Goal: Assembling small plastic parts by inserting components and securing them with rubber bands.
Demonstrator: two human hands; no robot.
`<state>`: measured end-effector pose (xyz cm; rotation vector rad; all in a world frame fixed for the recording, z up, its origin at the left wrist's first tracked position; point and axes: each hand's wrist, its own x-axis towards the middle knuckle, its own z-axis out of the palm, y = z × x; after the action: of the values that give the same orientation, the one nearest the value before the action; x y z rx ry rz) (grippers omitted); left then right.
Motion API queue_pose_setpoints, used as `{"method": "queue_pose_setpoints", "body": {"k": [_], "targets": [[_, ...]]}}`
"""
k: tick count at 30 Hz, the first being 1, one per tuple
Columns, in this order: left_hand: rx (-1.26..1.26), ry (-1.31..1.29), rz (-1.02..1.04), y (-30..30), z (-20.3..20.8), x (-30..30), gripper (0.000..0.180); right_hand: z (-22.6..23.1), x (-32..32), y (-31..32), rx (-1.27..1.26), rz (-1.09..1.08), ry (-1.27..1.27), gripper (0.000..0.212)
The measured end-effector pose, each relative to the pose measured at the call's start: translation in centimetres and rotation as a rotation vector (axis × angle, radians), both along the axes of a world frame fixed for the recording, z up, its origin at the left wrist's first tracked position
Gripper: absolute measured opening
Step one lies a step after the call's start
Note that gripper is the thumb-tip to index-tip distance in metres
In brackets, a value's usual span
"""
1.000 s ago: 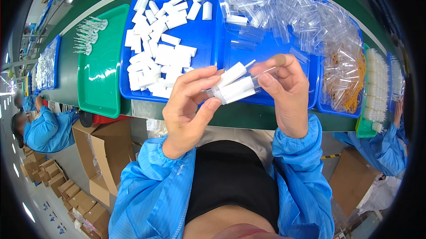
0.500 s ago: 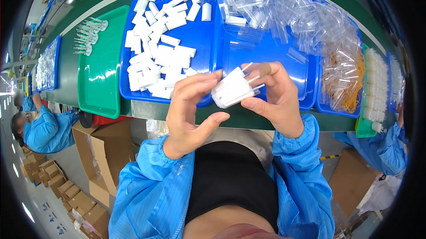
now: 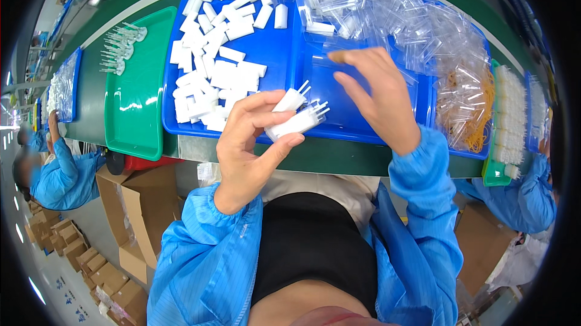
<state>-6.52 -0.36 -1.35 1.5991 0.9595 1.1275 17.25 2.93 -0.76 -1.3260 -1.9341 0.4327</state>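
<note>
My left hand point(image 3: 254, 138) is closed round a small bunch of white plastic pieces point(image 3: 295, 121) with thin prongs pointing up and right. The pieces sit at the front edge of the blue trays. My right hand point(image 3: 378, 93) holds nothing; its thumb and fingers are apart above the right blue tray point(image 3: 327, 93). Beyond its fingers lies a heap of clear plastic sleeves point(image 3: 387, 11). The left blue tray point(image 3: 275, 60) bears many loose white blocks point(image 3: 224, 75), close beyond my left hand.
At left, a green tray point(image 3: 136, 114) carries pronged white pieces point(image 3: 124, 48). On the right are yellow rubber bands point(image 3: 481, 114) and rows of white bristly pieces point(image 3: 511, 114). An open cardboard box point(image 3: 139, 217) stands below the table's left. Co-workers in blue sleeves point(image 3: 57, 181) sit at both sides.
My right hand has let go of the white pieces and moved up toward the clear sleeves. The left hand has closed on the bunch, which now sits slightly left and tilted.
</note>
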Motion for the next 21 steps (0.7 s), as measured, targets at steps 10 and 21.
{"method": "queue_pose_setpoints", "body": {"k": [10, 21], "targets": [[-0.067, -0.108, 0.035, 0.0, -0.4, 0.0, 0.024, 0.8, -1.3, 0.1, -0.179, 0.043, -0.489, 0.040], [-0.148, -0.239, 0.033, -0.4, -0.6, 1.5, 0.022, 1.0, -4.4, -3.6, -0.292, -0.090, 1.096, 0.039]]}}
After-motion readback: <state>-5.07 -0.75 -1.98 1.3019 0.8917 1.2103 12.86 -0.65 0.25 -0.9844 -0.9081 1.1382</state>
